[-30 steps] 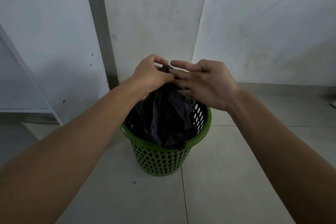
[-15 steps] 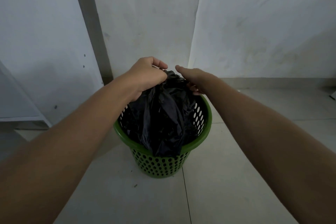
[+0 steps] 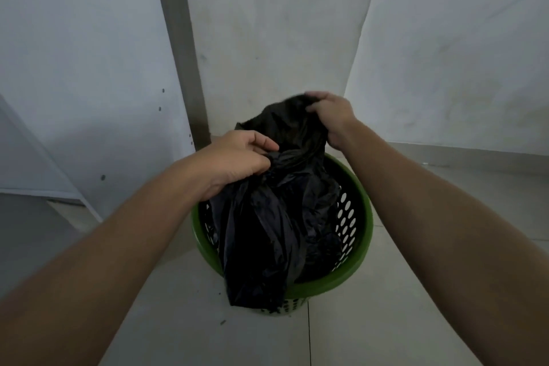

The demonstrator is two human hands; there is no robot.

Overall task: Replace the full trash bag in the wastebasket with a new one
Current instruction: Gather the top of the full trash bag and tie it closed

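A green perforated wastebasket (image 3: 361,235) stands on the tiled floor in a corner. A black trash bag (image 3: 267,235) fills it, and one flap hangs over the near rim. My left hand (image 3: 234,162) is closed around the bag's gathered neck above the basket's left side. My right hand (image 3: 329,116) grips the loose top of the bag and holds it up above the far rim. The bag's contents are hidden.
White walls (image 3: 267,38) meet in a corner right behind the basket, with a grey vertical strip (image 3: 178,47) to the left. A white panel or shelf edge (image 3: 38,190) juts out at the left. Pale floor tiles (image 3: 401,321) spread to the right and front.
My right hand has gone from lying open beside the bag to gripping its top and lifting it up and back. My left hand has slid lower onto the gathered neck.
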